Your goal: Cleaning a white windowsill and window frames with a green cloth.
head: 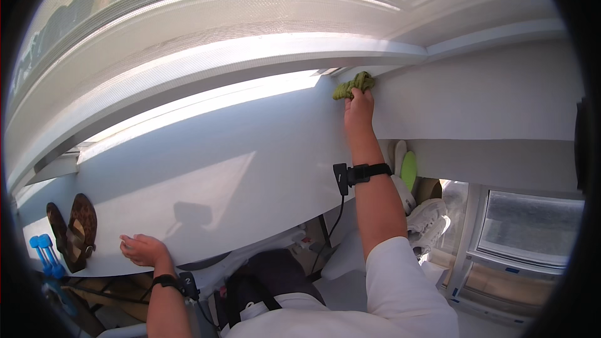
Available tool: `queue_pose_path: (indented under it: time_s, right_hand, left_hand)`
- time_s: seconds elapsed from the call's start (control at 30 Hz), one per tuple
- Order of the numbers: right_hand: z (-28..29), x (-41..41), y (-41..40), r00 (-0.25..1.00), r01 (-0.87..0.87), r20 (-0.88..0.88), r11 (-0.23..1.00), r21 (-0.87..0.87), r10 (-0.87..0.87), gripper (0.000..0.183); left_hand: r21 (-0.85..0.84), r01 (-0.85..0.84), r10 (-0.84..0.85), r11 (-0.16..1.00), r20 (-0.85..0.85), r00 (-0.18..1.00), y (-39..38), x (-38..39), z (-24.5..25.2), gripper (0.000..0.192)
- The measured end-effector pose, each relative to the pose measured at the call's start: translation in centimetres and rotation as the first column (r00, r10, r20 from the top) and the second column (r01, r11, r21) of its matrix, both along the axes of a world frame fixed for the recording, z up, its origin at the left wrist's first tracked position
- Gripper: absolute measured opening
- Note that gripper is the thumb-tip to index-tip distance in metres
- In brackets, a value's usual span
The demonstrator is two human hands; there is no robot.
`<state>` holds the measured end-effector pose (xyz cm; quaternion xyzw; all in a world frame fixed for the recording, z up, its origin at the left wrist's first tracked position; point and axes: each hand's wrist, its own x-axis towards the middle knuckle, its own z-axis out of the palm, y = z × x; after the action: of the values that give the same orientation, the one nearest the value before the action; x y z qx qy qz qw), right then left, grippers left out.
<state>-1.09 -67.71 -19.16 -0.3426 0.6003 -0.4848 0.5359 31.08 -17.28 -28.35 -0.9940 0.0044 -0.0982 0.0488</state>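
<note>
My right hand [359, 105] is stretched out to the far corner of a white windowsill [263, 169], its fingers closed on a crumpled green cloth [353, 86]. The cloth touches the corner where the sill, the window frame [281, 51] and the side wall meet. Near the sill's front edge on the left, my left hand [143, 249] has its fingers loosely curled, with nothing seen in it; its palm side is partly hidden. A pair of brown patterned sandals [80, 230] lies on the sill to its left.
Blue dumbbells [47, 256] lie beside the sandals at the far left. A mesh screen [211, 14] covers the window. Below my right arm are white sneakers [427, 220] and a green insole [409, 171]. Black cables hang from the straps on both forearms.
</note>
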Motion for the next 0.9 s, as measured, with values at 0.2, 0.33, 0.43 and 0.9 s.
queue_pose_path:
  time_s: [0.2,0.33,0.43,0.9]
  right_hand:
    - [9.6,1.6,1.6,0.993,-0.006,0.103,0.915,-0.403,0.052,0.044]
    - [11.1,3.1,3.3,0.994,-0.008,0.09,0.886,-0.464,0.056,0.047]
    - [10.3,3.6,4.0,0.986,-0.088,-0.165,0.841,-0.534,-0.002,0.048]
    - [9.6,12.4,14.4,0.616,-0.736,-0.759,0.5,-0.457,0.212,0.057]
  left_hand:
    - [0.022,-0.007,0.007,1.0,0.022,1.0,-0.3,-0.1,-0.5,0.043]
    - [0.032,-0.034,0.034,0.999,-0.005,0.999,-0.1,0.0,-0.5,0.043]
    - [0.052,-0.011,0.009,0.999,0.038,0.999,0.0,-0.1,-0.8,0.042]
    - [0.039,0.0,-0.003,0.999,0.067,0.998,0.7,0.2,-1.4,0.042]
